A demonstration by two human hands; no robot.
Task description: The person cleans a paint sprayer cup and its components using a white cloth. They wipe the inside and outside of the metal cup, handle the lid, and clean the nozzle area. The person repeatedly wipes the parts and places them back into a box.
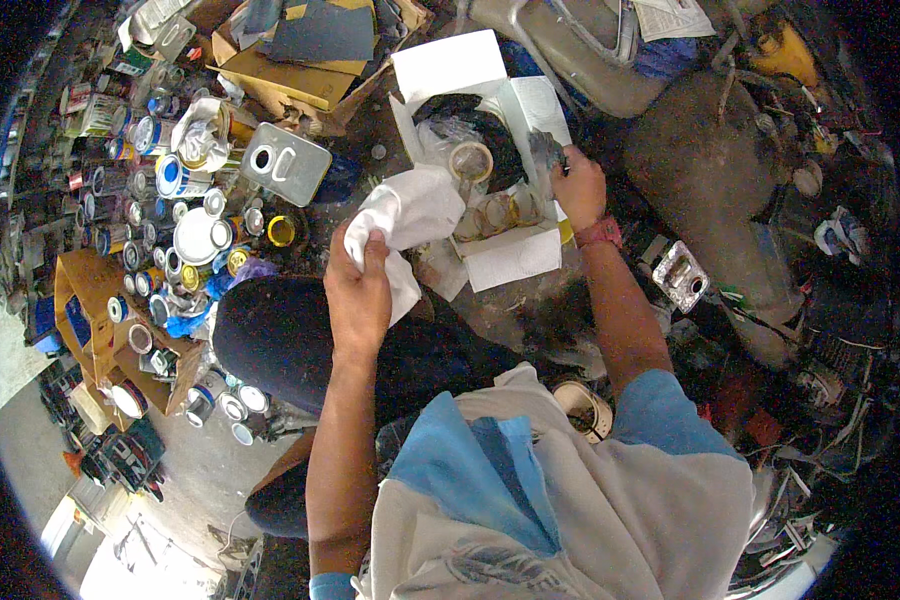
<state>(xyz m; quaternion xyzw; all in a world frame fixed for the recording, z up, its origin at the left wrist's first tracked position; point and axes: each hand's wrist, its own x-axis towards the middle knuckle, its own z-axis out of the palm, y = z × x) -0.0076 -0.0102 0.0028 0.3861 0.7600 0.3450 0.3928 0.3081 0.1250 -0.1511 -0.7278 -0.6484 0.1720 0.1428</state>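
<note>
A crumpled white cloth (410,205) hangs from my left hand (358,295), whose thumb and fingers are closed on it. Its upper end reaches over the near left edge of an opened white cardboard box (515,265). Inside that box lie clear plastic wrapping (445,135), a dark bundle (490,125) and several round, tan-rimmed pieces (495,212). At the box's right side is my right hand (580,188), with a red band on the wrist. Its fingers are curled beside a greyish piece of plastic (545,150); what they grip is hidden.
Many paint cans (198,235) crowd the left side, beside a rectangular metal can (285,165). A carton of sheets (310,60) stands at the back. To the right are a spattered metal can (680,275) and a dusty seat-like form (695,150). An open cardboard box (90,325) sits lower left.
</note>
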